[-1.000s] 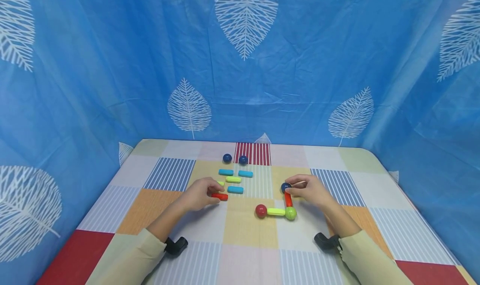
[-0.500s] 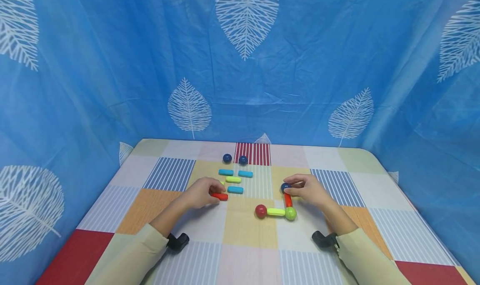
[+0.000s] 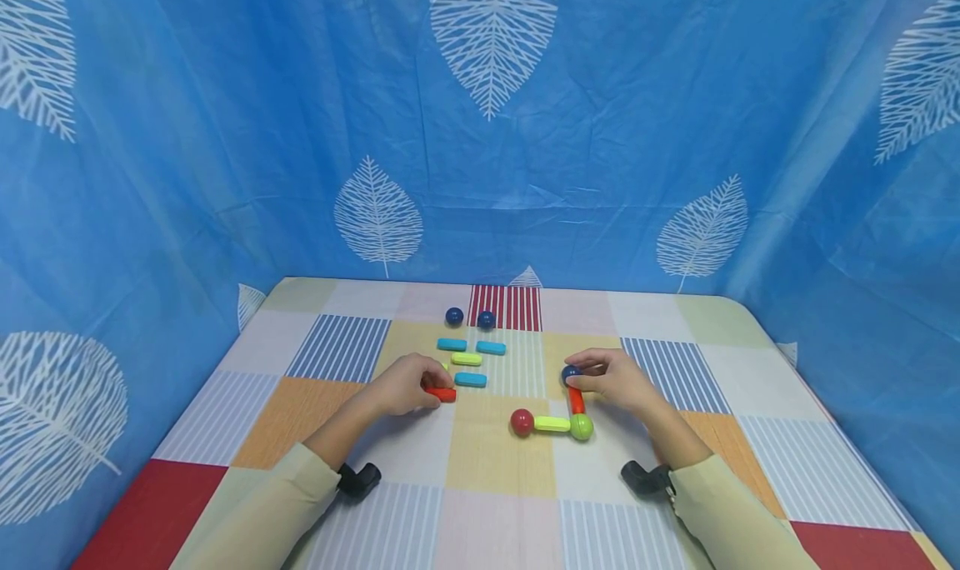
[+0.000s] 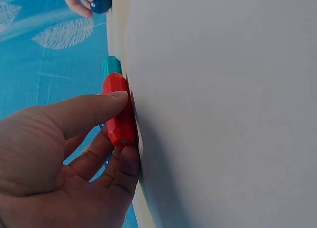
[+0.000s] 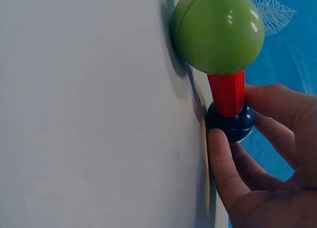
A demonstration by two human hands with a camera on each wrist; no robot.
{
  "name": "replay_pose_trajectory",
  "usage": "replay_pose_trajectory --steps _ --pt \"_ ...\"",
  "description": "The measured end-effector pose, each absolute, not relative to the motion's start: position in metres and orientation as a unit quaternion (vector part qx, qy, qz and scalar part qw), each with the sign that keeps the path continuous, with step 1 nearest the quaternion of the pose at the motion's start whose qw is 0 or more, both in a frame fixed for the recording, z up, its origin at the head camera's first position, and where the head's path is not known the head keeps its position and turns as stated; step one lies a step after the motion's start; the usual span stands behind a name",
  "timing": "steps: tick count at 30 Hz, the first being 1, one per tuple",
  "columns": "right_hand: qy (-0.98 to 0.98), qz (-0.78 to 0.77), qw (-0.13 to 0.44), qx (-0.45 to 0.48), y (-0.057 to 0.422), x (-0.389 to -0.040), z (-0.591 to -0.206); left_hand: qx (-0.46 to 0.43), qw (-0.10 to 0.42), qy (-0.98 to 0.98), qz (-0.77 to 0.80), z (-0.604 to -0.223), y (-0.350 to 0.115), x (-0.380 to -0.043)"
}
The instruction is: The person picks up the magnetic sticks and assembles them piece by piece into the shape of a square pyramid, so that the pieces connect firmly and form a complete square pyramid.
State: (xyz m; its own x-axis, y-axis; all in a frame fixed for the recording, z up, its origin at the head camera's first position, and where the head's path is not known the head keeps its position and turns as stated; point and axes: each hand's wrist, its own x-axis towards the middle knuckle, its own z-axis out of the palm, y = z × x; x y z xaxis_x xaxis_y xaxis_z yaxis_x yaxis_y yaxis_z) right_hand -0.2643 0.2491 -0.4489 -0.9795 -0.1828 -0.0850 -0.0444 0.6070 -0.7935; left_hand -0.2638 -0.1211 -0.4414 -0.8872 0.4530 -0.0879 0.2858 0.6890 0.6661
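Covering red stick [image 4: 122, 123] partly: left grip [image 3: 407, 385]

Curtain [image 3: 600, 137] blue, leaf prints [image 3: 378, 212] white; tablecloth [image 3: 502, 462] patchwork: white, yellow, orange, red, some squares striped; red ball [image 3: 522, 422]; at its 3 o'clock, lime-yellow rod [image 3: 552, 424], then lime-green ball [image 3: 581, 427]; at 12 o'clock from green, red rod [image 3: 576, 400], then navy ball [image 3: 572, 376]; at 10 o'clock from red ball, second red rod [image 4: 122, 126]; between there and 11, sky-blue rods [image 3: 491, 348], loose lime-yellow rod [image 3: 467, 359]; near 11, navy pair of balls [image 3: 454, 317]; sleeves [image 3: 270, 503] beige, wrist mounts [image 3: 358, 481] black
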Motion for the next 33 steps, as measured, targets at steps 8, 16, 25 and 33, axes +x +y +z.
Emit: replay_pose_trajectory --steps 8,16,25,33 --pt "0.890 -0.444 0.077 -0.064 0.249 -0.265 -0.449 0.222 0.122 0.907 0.337 -0.439 -0.122 -0.264" --pt "0.891 -0.442 0.078 -0.065 0.251 -0.265 -0.449 0.255 0.115 0.901 0.332 -0.435 -0.113 -0.264" --pt "0.888 -0.447 0.084 -0.067 0.252 -0.265 -0.448 0.280 0.089 0.888 0.354 -0.435 -0.085 -0.270" --pt "0.885 -0.452 0.093 -0.065 0.252 -0.265 -0.447 0.276 0.087 0.888 0.358 -0.435 -0.052 -0.278"
